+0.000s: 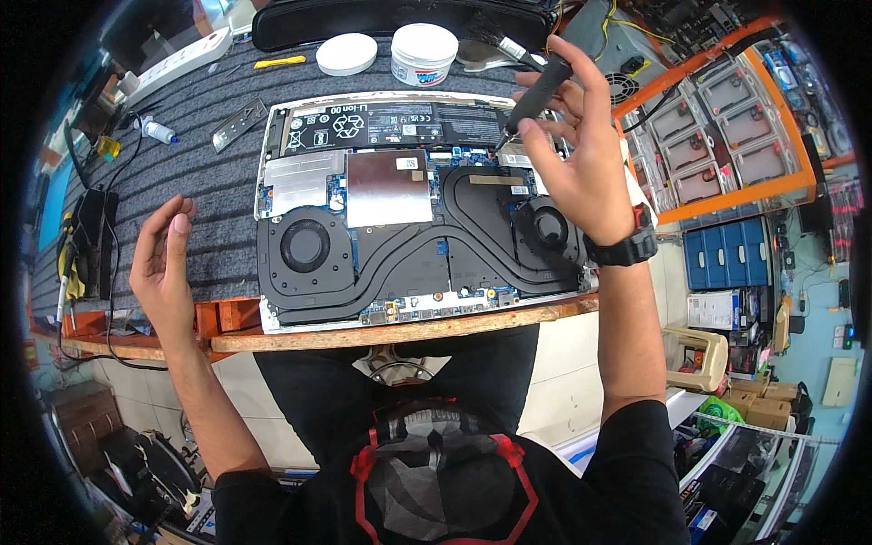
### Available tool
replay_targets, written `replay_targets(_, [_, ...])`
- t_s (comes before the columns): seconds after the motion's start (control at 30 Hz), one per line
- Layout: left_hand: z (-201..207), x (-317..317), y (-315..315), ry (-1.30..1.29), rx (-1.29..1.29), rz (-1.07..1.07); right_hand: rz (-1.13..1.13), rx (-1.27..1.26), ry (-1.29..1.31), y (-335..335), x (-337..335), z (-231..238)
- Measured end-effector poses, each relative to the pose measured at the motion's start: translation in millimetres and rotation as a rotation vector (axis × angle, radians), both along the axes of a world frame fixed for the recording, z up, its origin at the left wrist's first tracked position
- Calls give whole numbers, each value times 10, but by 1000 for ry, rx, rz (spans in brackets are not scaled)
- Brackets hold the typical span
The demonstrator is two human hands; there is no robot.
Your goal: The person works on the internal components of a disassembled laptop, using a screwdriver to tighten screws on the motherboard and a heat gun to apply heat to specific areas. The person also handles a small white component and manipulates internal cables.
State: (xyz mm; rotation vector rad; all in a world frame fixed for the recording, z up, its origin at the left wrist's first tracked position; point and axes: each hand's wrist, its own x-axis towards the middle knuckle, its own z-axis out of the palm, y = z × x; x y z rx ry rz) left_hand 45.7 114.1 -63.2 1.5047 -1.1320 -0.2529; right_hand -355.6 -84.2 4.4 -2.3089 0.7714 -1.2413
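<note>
Starting far left: seeing power strip and small white bottle on ribbed grey mat. Holding left hand just off laptop's left edge, gripping nothing, fingers loosely curled with thumb near them. Spotting metal bracket by laptop's far left corner, maybe a removed part, not able to confirm; yellow cutter farther back.

Having laptop lying underside up at bench edge, between both hands. Looking only partway along: bottom cover already off, innards exposed. Seeing left fan, battery, silver plate, dark heat pipes and right fan all sitting in place, so apparently leaving most disassembly undone. Seeing round white lid, white tub and brush behind.

Holding black screwdriver in right hand, thumb and fingers narrowed on handle, tip angling down to battery's near edge, toward right end. Not able to tell tip contact or screw state.
</note>
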Motion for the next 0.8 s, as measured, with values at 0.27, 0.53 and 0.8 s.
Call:
replay_targets(0.27, [91,-145,-46,91,172,29,-12,43,160,12,105,122])
replay_targets(0.53, [326,-112,-131,-342,313,-161,-95,98,114,83,100,136])
replay_targets(0.8, [240,-136,-536,-643,256,-181,-65,141,54,129,76,138])
